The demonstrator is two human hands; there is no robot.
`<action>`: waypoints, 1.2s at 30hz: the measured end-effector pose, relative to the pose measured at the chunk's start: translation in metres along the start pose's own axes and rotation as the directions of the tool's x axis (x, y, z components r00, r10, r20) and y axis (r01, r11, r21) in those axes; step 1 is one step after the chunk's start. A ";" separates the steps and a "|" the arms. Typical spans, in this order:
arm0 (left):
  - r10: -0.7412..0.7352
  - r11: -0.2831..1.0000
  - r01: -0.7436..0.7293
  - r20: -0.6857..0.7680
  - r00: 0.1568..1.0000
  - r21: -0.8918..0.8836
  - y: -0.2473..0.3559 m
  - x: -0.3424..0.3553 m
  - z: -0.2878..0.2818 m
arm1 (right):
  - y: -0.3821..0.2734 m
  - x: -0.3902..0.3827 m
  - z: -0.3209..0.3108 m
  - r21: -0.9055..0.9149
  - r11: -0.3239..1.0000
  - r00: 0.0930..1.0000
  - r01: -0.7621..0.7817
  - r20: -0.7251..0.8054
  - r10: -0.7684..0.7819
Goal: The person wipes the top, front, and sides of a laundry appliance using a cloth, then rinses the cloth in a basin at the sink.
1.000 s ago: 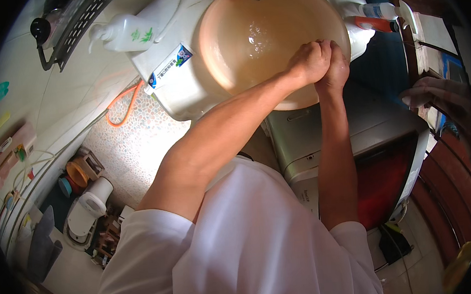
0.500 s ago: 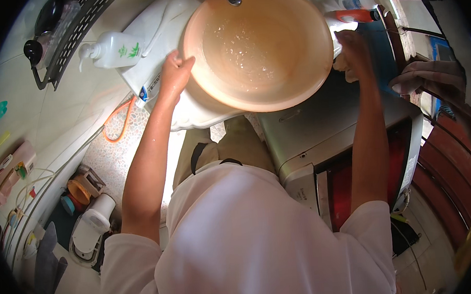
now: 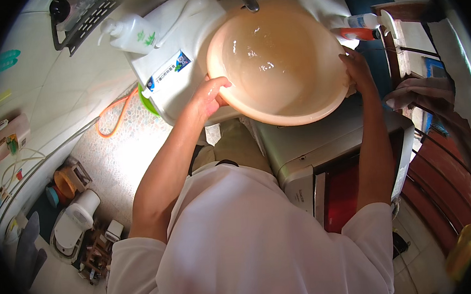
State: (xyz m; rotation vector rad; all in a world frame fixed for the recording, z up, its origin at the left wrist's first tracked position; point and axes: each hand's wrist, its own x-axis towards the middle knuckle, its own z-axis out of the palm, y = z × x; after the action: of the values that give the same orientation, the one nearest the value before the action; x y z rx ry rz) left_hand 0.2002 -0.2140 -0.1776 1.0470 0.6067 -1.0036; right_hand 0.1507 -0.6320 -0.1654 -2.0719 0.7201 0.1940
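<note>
A wide, pale orange plastic basin [image 3: 293, 116] rests at the white washbasin [image 3: 180, 104], below the faucet [image 3: 248, 3]. Bright glints show inside it, as of water. My left hand [image 3: 209, 97] is closed on the basin's near left rim, with the thumb over the edge and the fingers underneath. On the opposite side my right hand [image 3: 359, 73] grips the right rim; part of its fingers is hidden behind the basin wall. Beside my left hand a white and blue toothpaste box [image 3: 167, 71] lies on the washbasin's top.
A white pump bottle [image 3: 134, 35] stands at the far left of the washbasin. Several bottles, one a red bottle [image 3: 357, 33], are beyond my right hand. A grey appliance [image 3: 296, 151] stands close on my right. An orange hose [image 3: 114, 116] hangs on the left.
The view has shifted. My left hand has slid nearer to me along the rim, its thumb now over the edge. The ripples in the basin look calmer.
</note>
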 end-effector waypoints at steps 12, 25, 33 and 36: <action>-0.177 0.972 0.199 0.175 0.969 -0.122 -0.026 0.005 -0.002 | -0.016 -0.003 -0.035 -0.038 0.999 0.995 -0.030 0.099 0.034; -0.310 0.948 0.293 0.148 0.939 0.124 -0.056 0.020 0.026 | -0.138 -0.020 -0.074 -0.147 0.988 0.998 0.054 0.018 -0.052; -0.049 0.998 0.003 0.706 0.707 0.066 -0.089 0.008 0.042 | -0.237 -0.034 -0.064 -0.140 0.978 0.988 0.154 0.024 -0.152; 0.104 0.986 -0.168 0.778 0.620 0.003 -0.096 0.001 0.053 | -0.267 -0.037 -0.050 -0.343 0.911 0.973 0.229 0.046 -0.227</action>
State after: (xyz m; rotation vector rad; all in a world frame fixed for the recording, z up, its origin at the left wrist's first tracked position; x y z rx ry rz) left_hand 0.1124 -0.2772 -0.1974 0.6011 -0.2395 -1.2263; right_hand 0.2637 -0.5450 0.0692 -2.4716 0.4560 0.2053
